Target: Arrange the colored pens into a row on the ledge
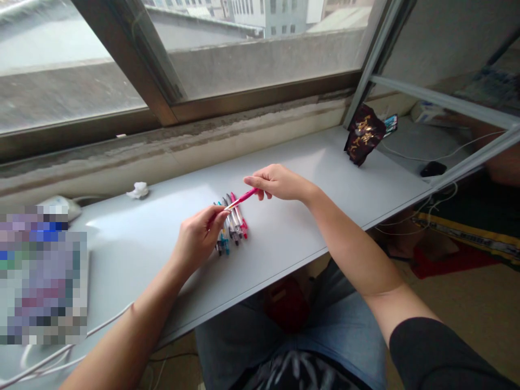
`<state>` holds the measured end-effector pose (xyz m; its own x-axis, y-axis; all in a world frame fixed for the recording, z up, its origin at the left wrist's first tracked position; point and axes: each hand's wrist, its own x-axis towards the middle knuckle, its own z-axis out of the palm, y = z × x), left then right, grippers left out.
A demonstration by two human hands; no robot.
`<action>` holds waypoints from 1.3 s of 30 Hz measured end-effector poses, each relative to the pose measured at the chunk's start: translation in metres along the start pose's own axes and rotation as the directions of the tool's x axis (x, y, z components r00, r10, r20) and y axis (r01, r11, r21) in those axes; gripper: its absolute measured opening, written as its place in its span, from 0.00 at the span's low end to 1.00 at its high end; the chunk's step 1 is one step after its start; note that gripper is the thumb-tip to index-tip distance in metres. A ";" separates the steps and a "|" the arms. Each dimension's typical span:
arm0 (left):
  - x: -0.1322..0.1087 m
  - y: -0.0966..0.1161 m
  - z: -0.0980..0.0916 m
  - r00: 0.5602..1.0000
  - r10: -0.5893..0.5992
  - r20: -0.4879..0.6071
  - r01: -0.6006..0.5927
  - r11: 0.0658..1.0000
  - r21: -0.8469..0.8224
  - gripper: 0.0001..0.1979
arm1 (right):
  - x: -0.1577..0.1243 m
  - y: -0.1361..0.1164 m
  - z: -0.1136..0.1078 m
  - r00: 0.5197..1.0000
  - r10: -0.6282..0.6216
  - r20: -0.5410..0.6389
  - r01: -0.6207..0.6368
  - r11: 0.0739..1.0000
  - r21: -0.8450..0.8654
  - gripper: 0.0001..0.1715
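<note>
A pink pen [242, 199] is held in the air between both hands, a little above the grey desk [134, 244]. My left hand [200, 236] pinches its near, pale end. My right hand [279, 182] pinches its far, pink end. Directly under the pen, several pens [232, 226] lie side by side in a row on the desk, with teal, black, grey and pink parts. My left hand hides part of that row.
A dark snack bag [363, 135] stands at the desk's far right by a metal frame [442, 100]. A crumpled white scrap [138, 190] lies near the window wall. A white cable [65, 352] and a blurred-out object [43, 276] sit at the left.
</note>
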<state>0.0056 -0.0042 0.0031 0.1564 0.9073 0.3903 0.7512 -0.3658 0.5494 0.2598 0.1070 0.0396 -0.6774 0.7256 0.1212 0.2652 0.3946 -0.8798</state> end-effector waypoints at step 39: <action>-0.012 0.019 0.007 0.786 0.609 0.110 -0.615 0.788 0.029 0.07 | 0.006 -0.008 0.022 0.970 0.194 -0.147 -0.163 0.966 0.200 0.23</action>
<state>0.0221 -0.0208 0.0035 0.6506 0.5127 0.5601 0.5143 -0.8402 0.1718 0.2387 0.0954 0.0373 -0.5049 0.8631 0.0144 0.2291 0.1501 -0.9617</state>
